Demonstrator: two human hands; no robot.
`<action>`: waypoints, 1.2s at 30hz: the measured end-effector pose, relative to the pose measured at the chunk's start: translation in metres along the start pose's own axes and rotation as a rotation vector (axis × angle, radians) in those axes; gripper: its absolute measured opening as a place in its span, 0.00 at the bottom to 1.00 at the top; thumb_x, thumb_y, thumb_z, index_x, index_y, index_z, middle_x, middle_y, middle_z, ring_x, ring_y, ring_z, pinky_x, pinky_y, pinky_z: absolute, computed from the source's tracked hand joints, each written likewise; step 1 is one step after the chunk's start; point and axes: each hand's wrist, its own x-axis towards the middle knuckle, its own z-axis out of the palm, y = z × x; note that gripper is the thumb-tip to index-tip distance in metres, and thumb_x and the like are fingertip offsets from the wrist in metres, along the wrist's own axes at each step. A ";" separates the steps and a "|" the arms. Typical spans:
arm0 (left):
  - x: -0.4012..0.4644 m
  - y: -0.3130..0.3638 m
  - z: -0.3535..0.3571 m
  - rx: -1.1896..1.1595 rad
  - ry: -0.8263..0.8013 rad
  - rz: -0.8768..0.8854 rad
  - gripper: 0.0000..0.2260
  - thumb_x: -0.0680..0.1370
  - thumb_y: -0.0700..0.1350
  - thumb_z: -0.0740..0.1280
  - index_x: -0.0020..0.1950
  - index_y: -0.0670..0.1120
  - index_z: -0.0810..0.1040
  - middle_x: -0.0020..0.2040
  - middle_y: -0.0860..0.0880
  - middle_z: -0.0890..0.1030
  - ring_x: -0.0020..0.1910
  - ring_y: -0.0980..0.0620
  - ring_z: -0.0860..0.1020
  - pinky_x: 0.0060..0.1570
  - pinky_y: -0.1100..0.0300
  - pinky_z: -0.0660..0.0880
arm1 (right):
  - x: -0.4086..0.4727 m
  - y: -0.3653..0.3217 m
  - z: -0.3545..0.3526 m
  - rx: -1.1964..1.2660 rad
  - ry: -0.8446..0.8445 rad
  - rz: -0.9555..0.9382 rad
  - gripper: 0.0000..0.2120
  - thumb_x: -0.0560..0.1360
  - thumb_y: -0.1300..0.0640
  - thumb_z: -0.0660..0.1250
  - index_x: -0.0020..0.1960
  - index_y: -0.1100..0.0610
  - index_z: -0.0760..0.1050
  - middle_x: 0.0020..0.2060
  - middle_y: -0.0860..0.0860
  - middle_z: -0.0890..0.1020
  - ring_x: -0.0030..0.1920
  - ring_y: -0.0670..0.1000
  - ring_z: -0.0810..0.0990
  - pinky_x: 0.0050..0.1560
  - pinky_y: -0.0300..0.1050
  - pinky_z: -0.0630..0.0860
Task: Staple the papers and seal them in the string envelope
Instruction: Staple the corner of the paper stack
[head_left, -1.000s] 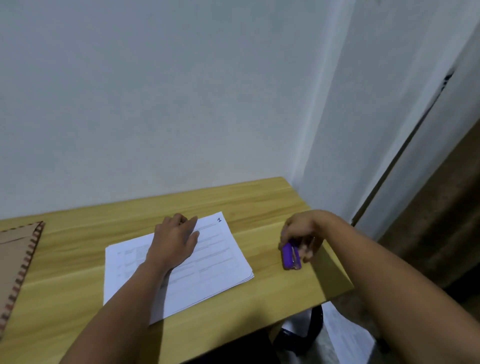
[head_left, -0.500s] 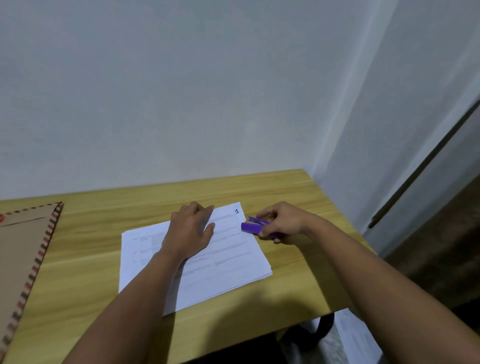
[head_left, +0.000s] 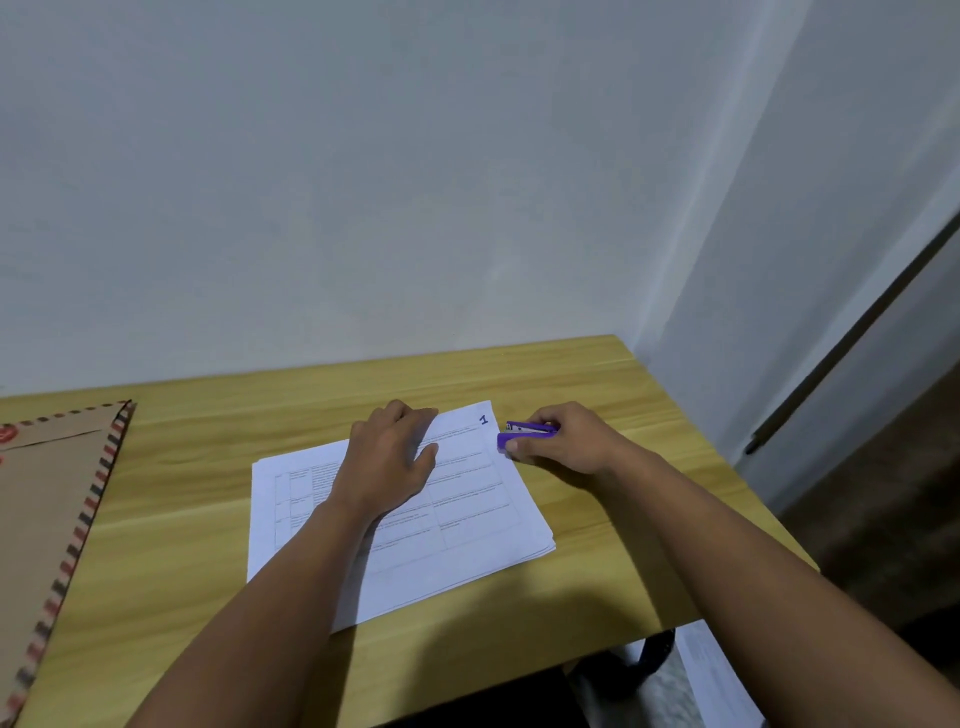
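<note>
step: stapling, not done yet | L hand flat, fingers together, pinning papers on desk | R hand pinching purple stapler at top-R corner | next: you slide mouth over corner, squeeze | envelope far L

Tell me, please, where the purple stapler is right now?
In the head view, the purple stapler is in the right hand, at the far right corner of the papers, beside the handwritten "1".
</note>
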 end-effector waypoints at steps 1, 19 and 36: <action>0.000 0.000 0.000 0.001 -0.003 0.004 0.20 0.74 0.52 0.68 0.65 0.52 0.77 0.49 0.53 0.75 0.49 0.45 0.77 0.49 0.47 0.73 | 0.001 0.000 -0.001 0.032 -0.007 -0.003 0.16 0.69 0.41 0.81 0.49 0.51 0.86 0.42 0.48 0.87 0.43 0.45 0.83 0.47 0.41 0.77; 0.001 -0.003 0.000 -0.016 0.041 0.049 0.19 0.73 0.50 0.70 0.64 0.53 0.77 0.51 0.55 0.76 0.48 0.48 0.77 0.47 0.50 0.73 | 0.035 -0.008 0.004 0.172 -0.094 0.095 0.31 0.55 0.35 0.87 0.49 0.54 0.87 0.48 0.59 0.88 0.54 0.61 0.88 0.46 0.53 0.79; 0.000 0.000 -0.003 -0.044 0.049 0.057 0.18 0.74 0.49 0.70 0.63 0.53 0.77 0.51 0.55 0.76 0.48 0.49 0.77 0.47 0.50 0.74 | 0.012 -0.045 -0.003 0.300 -0.186 0.093 0.14 0.74 0.57 0.80 0.56 0.61 0.85 0.25 0.43 0.78 0.26 0.43 0.73 0.28 0.37 0.64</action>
